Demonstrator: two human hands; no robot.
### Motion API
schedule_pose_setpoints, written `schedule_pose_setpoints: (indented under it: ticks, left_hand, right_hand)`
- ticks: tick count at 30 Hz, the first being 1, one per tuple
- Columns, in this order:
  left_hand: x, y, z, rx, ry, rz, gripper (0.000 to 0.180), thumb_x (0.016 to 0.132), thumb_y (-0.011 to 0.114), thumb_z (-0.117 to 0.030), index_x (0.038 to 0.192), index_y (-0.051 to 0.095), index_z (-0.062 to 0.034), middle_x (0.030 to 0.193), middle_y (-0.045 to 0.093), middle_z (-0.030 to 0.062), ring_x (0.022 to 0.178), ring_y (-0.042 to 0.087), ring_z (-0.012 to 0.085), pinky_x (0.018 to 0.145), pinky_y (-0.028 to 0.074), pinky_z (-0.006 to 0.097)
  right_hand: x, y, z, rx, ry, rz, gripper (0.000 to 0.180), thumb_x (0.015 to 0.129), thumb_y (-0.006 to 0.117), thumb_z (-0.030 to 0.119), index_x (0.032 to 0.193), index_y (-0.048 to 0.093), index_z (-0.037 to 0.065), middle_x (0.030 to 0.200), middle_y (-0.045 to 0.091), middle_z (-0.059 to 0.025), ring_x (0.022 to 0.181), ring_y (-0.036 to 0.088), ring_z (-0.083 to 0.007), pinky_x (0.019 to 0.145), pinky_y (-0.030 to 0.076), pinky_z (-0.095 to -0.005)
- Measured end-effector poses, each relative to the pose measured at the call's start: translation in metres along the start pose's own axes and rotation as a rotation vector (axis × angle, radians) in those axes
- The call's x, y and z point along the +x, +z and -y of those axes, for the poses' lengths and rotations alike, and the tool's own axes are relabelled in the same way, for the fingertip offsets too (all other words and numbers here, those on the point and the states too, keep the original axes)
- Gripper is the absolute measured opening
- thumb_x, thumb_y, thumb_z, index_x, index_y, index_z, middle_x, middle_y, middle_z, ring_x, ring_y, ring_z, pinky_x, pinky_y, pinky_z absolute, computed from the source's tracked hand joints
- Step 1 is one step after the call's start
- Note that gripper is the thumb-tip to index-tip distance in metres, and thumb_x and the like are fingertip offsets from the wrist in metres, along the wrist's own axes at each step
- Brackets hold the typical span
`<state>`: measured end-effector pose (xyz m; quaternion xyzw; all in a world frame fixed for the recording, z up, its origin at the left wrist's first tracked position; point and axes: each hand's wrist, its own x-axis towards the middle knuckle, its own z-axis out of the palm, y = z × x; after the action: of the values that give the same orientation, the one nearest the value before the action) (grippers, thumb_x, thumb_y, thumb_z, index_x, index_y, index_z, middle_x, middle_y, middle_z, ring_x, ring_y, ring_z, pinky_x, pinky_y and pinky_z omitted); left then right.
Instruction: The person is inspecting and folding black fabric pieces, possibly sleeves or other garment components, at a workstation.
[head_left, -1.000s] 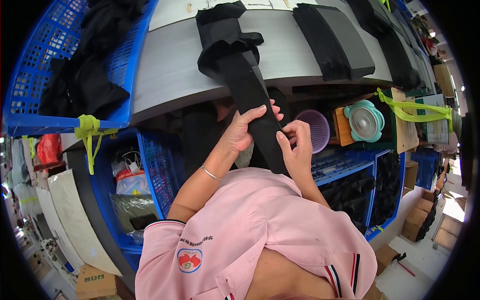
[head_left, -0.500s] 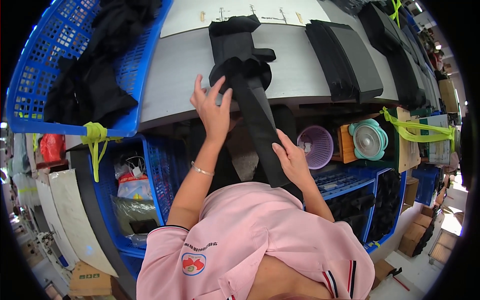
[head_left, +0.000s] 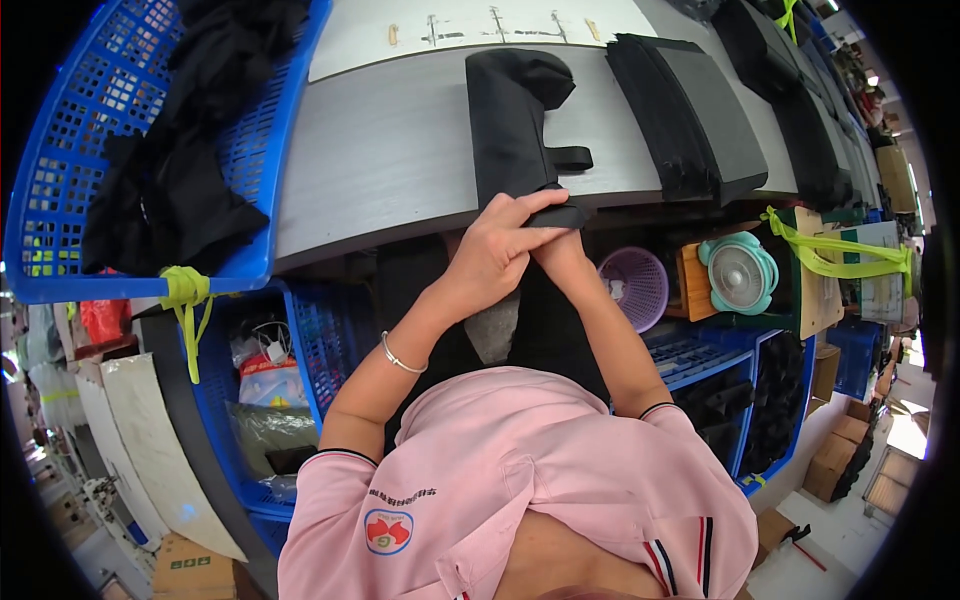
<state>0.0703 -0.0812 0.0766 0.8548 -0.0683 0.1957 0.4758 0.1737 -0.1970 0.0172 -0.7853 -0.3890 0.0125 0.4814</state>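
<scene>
A long black fabric piece point(head_left: 512, 120) lies lengthwise on the grey worktable point(head_left: 380, 160), its far end bunched up and a short black strap sticking out on its right side. At the table's front edge my left hand point(head_left: 497, 250) is closed over the near end of this piece. My right hand point(head_left: 560, 245) sits right beside and partly under the left one, pinching the same end. Most of its fingers are hidden by my left hand. A thin bracelet circles my left wrist.
A blue mesh basket point(head_left: 90, 150) with dark cloth stands on the left. Stacks of black fabric pieces point(head_left: 690, 110) lie on the table to the right. Under the table are blue crates point(head_left: 330, 340), a purple basket point(head_left: 635, 285), a small teal fan point(head_left: 740, 272) and cardboard boxes.
The black piece hung down over the table edge and I held it up; now it lies flat on the table. My left hand came back from the far end to the near end.
</scene>
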Motion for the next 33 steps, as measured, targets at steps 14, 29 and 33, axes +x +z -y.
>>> schedule_pose_setpoints:
  ticks: [14,29,33]
  left_hand:
    - [-0.044,0.030,-0.031,0.176,-0.245,-0.579,0.083,0.069,0.070,0.008,0.147,0.044,-0.0076,0.149,0.041,0.0125,0.109,0.052,0.0219,0.082,0.048,0.029]
    - [-0.047,0.034,-0.053,-0.039,-0.113,-0.652,0.063,0.071,0.052,0.023,0.124,0.067,-0.0060,0.122,0.057,0.0055,0.084,0.056,0.0087,0.066,0.048,0.021]
    - [-0.049,0.038,-0.051,-0.114,-0.135,-0.672,0.064,0.068,0.055,0.020,0.124,0.067,-0.0073,0.121,0.059,0.0081,0.100,0.060,0.0184,0.062,0.048,0.024]
  right_hand:
    - [-0.015,-0.025,0.049,1.194,0.632,-0.081,0.047,0.103,0.055,0.030,0.141,0.048,0.004,0.136,0.056,-0.0094,0.119,0.059,-0.0200,0.099,0.051,-0.0361]
    - [-0.035,-0.020,0.044,1.332,0.630,-0.127,0.047,0.100,0.058,0.036,0.135,0.052,0.005,0.127,0.062,-0.0110,0.111,0.064,-0.0217,0.094,0.056,-0.0379]
    - [-0.037,-0.015,0.041,1.411,0.581,-0.099,0.048,0.099,0.059,0.037,0.133,0.053,0.005,0.125,0.063,-0.0108,0.108,0.065,-0.0217,0.091,0.057,-0.0372]
